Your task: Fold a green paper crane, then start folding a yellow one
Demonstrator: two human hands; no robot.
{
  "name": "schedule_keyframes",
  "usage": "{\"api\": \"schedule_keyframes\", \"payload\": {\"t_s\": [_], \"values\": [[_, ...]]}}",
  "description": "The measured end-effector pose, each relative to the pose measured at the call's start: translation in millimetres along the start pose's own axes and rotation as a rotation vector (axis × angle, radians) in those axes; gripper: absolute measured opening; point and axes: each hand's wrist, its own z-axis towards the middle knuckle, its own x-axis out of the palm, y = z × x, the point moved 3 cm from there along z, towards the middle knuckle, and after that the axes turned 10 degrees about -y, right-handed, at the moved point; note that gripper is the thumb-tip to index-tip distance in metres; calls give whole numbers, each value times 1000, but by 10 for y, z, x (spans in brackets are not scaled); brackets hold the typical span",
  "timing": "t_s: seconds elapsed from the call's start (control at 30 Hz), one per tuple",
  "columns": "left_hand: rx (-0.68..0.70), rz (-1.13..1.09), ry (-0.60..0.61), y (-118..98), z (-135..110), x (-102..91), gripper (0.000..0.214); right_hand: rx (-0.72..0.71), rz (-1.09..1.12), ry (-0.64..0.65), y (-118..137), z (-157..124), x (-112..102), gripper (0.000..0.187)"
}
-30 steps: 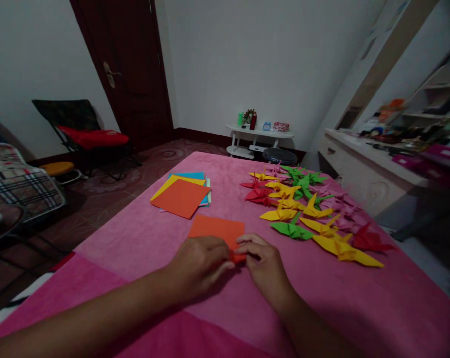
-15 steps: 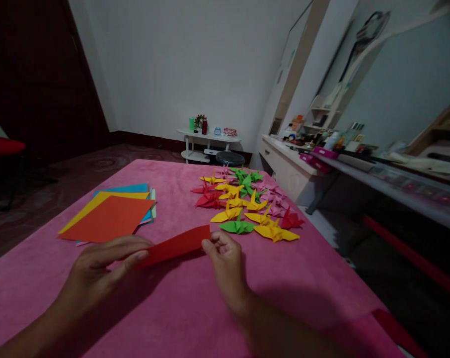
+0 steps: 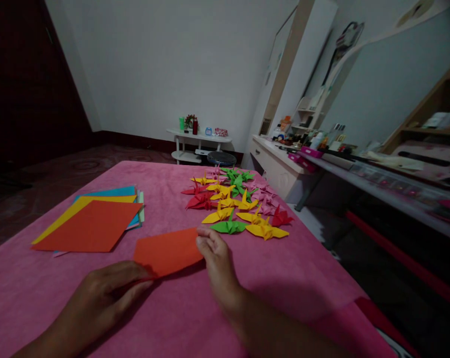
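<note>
- Right at the front, the near-left corner of an orange sheet of paper [image 3: 169, 251] is pinched between thumb and fingers by the left hand [image 3: 98, 301].
- Across from it, the sheet's right end is gripped by the right hand [image 3: 221, 263], thumb on the near side; the two hands are held well apart.
- Between them the sheet is held tilted, just above the pink cloth [image 3: 180, 318], where a shadow is cast under its near edge; whether it is folded cannot be told.
- Off to the left, a fanned stack of coloured paper [image 3: 87, 228] is topped by another orange square, with yellow and blue edges shown beneath.
- Beyond the right hand, the cloth is crowded with origami cranes: yellow [image 3: 267, 230], green [image 3: 229, 227], red [image 3: 280, 218] and pink [image 3: 260, 186].
- To the right, a dressing table [image 3: 279, 166] is loaded with bottles and boxes.
- Farthest back, a round dark stool [image 3: 221, 158] is placed before a low white table [image 3: 198, 136], on which a green cup [image 3: 181, 123] and a red bottle [image 3: 195, 127] are stood.
</note>
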Motion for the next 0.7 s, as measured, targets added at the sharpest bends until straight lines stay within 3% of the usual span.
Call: {"api": "schedule_keyframes", "payload": {"t_s": [0.2, 0.4, 0.7], "values": [[-29, 42, 119, -17, -47, 46, 18, -3, -11, -25, 7, 21, 10, 21], [22, 134, 98, -128, -57, 61, 23, -10, -49, -7, -6, 19, -6, 17], [-62, 83, 138, -170, -26, 68, 17, -29, -82, 10, 16, 15, 0, 16]]}}
